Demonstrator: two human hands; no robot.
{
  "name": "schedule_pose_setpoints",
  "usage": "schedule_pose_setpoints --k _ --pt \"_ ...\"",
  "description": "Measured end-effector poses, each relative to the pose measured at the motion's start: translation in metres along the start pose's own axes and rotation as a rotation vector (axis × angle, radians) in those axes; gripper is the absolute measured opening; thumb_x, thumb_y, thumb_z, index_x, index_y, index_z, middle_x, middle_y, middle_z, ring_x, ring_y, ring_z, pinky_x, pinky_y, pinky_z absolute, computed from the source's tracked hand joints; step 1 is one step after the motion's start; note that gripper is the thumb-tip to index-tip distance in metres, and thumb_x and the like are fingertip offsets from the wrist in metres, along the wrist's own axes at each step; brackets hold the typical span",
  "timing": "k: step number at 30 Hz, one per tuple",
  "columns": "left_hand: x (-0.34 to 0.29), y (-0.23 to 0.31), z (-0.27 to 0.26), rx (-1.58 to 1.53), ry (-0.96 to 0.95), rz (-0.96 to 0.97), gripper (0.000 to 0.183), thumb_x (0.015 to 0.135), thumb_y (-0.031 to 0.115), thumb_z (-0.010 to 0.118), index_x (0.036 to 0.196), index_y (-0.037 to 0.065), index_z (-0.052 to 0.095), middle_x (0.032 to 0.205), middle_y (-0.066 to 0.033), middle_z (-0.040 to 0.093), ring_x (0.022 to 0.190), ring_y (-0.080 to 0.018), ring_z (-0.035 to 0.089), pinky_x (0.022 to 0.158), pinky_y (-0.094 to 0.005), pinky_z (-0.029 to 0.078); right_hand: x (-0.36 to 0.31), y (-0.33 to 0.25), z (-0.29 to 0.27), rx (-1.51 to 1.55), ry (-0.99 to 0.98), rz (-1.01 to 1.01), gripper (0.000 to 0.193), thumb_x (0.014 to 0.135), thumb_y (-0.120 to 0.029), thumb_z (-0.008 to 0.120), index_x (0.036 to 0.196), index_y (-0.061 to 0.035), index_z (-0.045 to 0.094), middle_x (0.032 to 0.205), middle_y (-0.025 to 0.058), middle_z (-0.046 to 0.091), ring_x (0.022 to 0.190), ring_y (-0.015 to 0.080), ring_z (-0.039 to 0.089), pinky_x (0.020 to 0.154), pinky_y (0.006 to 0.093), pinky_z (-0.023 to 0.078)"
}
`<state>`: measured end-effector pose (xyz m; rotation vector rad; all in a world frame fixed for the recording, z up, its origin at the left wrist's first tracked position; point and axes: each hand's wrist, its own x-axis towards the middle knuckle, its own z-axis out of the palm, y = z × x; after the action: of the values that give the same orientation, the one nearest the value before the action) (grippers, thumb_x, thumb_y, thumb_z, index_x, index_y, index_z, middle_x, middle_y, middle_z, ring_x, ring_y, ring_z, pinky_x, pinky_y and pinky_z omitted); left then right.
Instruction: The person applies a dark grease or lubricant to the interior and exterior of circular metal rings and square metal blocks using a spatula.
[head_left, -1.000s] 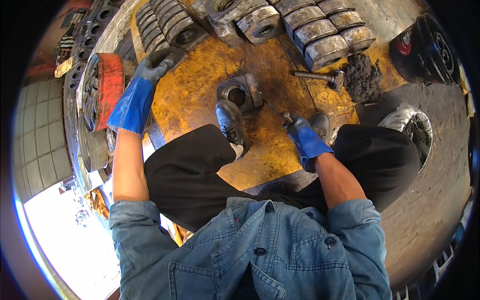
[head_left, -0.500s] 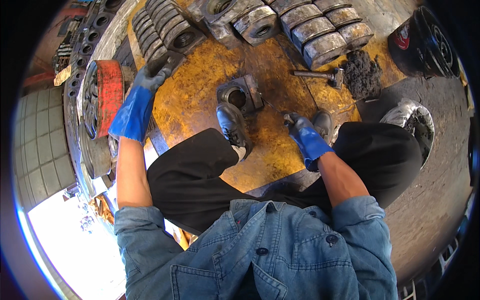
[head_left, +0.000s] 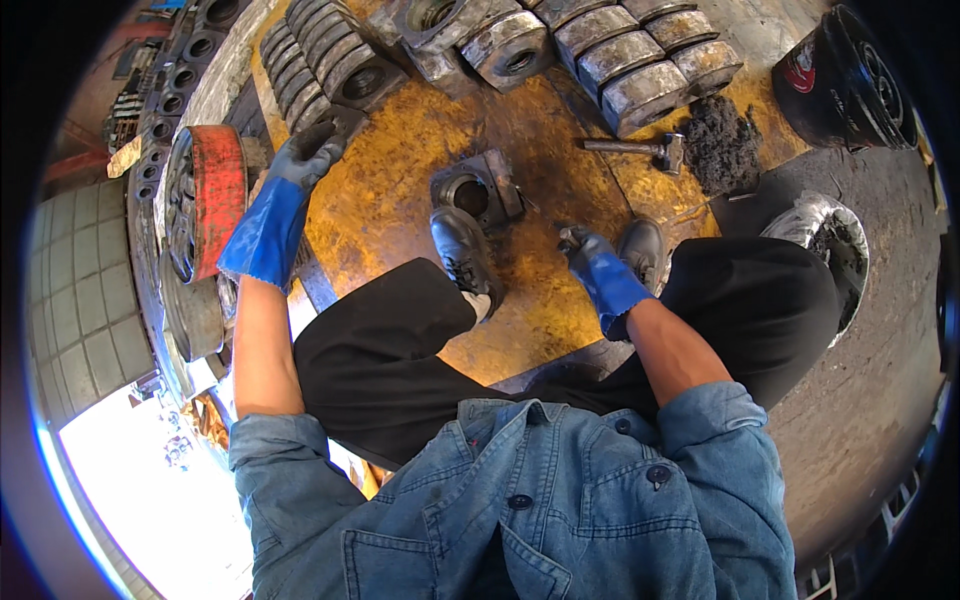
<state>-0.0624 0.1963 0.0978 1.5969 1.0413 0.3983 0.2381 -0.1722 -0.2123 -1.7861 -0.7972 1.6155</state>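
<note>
My left hand, in a blue-cuffed glove with grimy grey fingers, curls against a dark metal block at the near end of the left stack. Its fingertips are partly lost against the dark metal. Between my feet lies a square metal block with a round bore. My right hand, gloved the same way, hovers right of that block beside my shoe, its fingers curled. What it holds, if anything, I cannot make out. A thin metal rod shows beyond the shoe; whether it touches the hand is unclear.
Several bored metal blocks stand in rows along the far side. A hammer lies beside a heap of dark shavings. A black bucket and a white sack are right; a red-rimmed wheel is left.
The thin rod that stretched from my right hand toward the bored block is gone from there. A thin rod now appears right of my shoe. My left hand stays put.
</note>
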Motion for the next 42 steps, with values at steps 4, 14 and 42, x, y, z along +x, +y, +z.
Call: schedule_pose_setpoints --k 4,14,42 --pt "-0.009 -0.001 0.005 -0.042 0.079 -0.003 0.041 0.088 -0.005 0.044 0.128 -0.009 0.051 0.111 -0.0165 0.061 0.087 -0.0178 0.058 0.065 -0.0245 0.046 -0.062 -0.089 -0.02 -0.295 0.003 -0.044 0.035 0.093 -0.016 0.055 0.127 -0.0141 0.058 0.131 0.0058 0.059 0.114 0.019 0.056 0.091 0.0319 0.045" --pt "0.013 0.006 0.013 -0.224 0.108 -0.209 0.047 0.083 -0.007 0.048 0.13 -0.01 0.048 0.11 -0.0181 0.057 0.081 -0.0172 0.054 0.061 -0.0224 0.044 0.006 0.002 0.005 0.161 0.021 -0.071 0.023 0.095 -0.009 0.051 0.114 -0.014 0.063 0.103 0.0008 0.065 0.086 0.0163 0.057 0.068 0.0285 0.045" --pt "0.006 -0.015 -0.001 -0.158 0.088 -0.115 0.049 0.084 -0.006 0.049 0.133 -0.006 0.049 0.102 -0.0167 0.061 0.08 -0.0141 0.056 0.059 -0.0203 0.044 0.031 -0.01 0.025 0.12 0.228 -0.076 0.018 0.091 -0.009 0.06 0.107 -0.0115 0.068 0.097 0.0012 0.067 0.087 0.0096 0.057 0.075 0.0258 0.044"
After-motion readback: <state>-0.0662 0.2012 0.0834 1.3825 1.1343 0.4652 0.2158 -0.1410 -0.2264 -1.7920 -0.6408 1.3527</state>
